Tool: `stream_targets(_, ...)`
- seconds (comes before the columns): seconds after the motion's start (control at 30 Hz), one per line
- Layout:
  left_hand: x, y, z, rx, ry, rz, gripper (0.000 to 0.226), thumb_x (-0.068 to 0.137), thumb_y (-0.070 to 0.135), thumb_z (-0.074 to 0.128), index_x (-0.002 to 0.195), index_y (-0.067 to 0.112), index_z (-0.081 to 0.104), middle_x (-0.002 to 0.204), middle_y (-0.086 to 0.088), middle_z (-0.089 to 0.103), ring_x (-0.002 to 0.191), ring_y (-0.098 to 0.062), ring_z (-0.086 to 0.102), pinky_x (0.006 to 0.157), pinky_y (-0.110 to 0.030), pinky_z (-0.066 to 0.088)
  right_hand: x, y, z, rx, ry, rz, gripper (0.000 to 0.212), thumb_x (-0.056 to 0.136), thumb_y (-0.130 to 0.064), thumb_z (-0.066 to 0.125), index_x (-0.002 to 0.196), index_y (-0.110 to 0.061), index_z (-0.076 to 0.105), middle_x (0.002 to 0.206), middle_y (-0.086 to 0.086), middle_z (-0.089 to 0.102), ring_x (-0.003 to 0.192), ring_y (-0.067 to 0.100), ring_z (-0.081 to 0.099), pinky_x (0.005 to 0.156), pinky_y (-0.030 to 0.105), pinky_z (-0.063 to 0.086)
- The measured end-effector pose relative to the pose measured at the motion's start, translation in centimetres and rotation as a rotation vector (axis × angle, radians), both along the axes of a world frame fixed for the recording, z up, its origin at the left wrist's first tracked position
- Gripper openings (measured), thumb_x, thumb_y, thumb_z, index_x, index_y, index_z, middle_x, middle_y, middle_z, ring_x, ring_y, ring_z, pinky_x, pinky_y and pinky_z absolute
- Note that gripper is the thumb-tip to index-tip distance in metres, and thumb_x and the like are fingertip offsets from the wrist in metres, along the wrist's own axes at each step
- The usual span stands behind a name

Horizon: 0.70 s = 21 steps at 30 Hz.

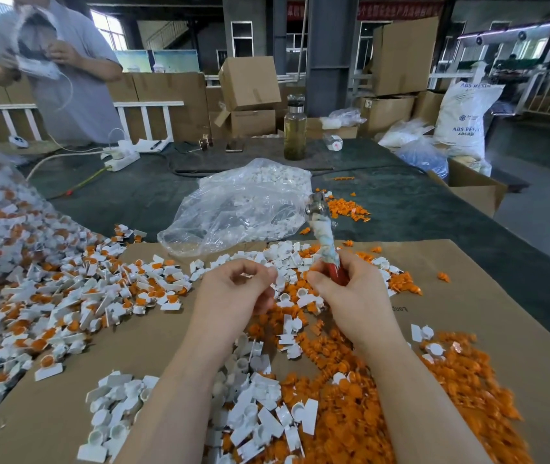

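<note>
My right grip (350, 296) is closed round the red handle of the hammer (325, 242). Its shaft is tape-wrapped and its metal head tilts up and away over the cardboard sheet (468, 296). My left grip (233, 289) curls just beside it, fingertips pinched together; it is too blurred to tell whether they hold anything. Loose white pieces (260, 420) and orange caps (350, 413) lie heaped on the cardboard under both. Beyond, a clear bag (233, 209) holds more white parts on the dark green desk (401, 202). Far right, a white sack (464, 118) reads "ABS RESIN". Behind stand a glass bottle (295, 128) and brown boxes (250, 82) — a warehouse hall.
</note>
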State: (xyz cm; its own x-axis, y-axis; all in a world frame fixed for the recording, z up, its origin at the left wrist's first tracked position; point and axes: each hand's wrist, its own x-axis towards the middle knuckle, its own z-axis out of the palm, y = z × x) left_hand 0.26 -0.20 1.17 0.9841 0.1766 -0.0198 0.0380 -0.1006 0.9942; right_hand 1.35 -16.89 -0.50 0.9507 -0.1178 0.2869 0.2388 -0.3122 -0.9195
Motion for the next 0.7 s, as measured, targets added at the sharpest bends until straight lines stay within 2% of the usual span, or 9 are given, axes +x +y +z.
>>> stream_targets(0.1, -0.07, -0.13, 0.14, -0.083, 0.017, -0.028, 0.007, 0.087, 0.021, 0.074, 0.087, 0.014, 0.074, 0.066, -0.005, 0.073, 0.052, -0.011, 0.064, 0.053, -0.021, 0.054, -0.05, 0.1, 0.04, 0.005, -0.03, 0.014, 0.011, 0.088, -0.019, 0.069, 0.082, -0.027, 0.064, 0.069, -0.026, 0.062, 0.063, -0.007, 0.056, 0.055, 0.005, 0.042)
stream_targets(0.3, 0.07, -0.33, 0.29, -0.227, 0.03, 0.0, 0.01, 0.085, 0.017, 0.077, 0.09, 0.009, 0.074, 0.075, -0.008, 0.076, 0.062, -0.015, 0.072, 0.057, -0.021, 0.057, -0.09, 0.32, 0.1, 0.031, -0.081, 0.03, 0.012, 0.088, -0.017, 0.07, 0.081, -0.025, 0.064, 0.062, -0.021, 0.06, 0.057, -0.003, 0.054, 0.054, 0.007, 0.042)
stream_targets(0.53, 0.04, -0.89, 0.22, -0.197, 0.021, -0.02, 0.018, 0.083, 0.031, 0.078, 0.087, 0.013, 0.078, 0.078, -0.003, 0.077, 0.07, -0.016, 0.075, 0.062, -0.022, 0.058, -0.15, 0.61, 0.26, 0.075, -0.097, 0.053, 0.013, 0.089, -0.015, 0.069, 0.084, -0.026, 0.065, 0.063, -0.023, 0.061, 0.057, -0.005, 0.054, 0.054, 0.007, 0.042)
stream_targets(0.7, 0.05, -1.06, 0.25, -0.248, 0.06, -0.013, 0.012, 0.078, 0.02, 0.082, 0.088, 0.014, 0.078, 0.082, -0.006, 0.078, 0.074, -0.017, 0.075, 0.058, -0.017, 0.055, -0.23, 0.62, 0.3, 0.034, -0.094, 0.081, 0.012, 0.09, -0.017, 0.068, 0.087, -0.027, 0.064, 0.064, -0.027, 0.061, 0.059, -0.008, 0.056, 0.054, 0.006, 0.041)
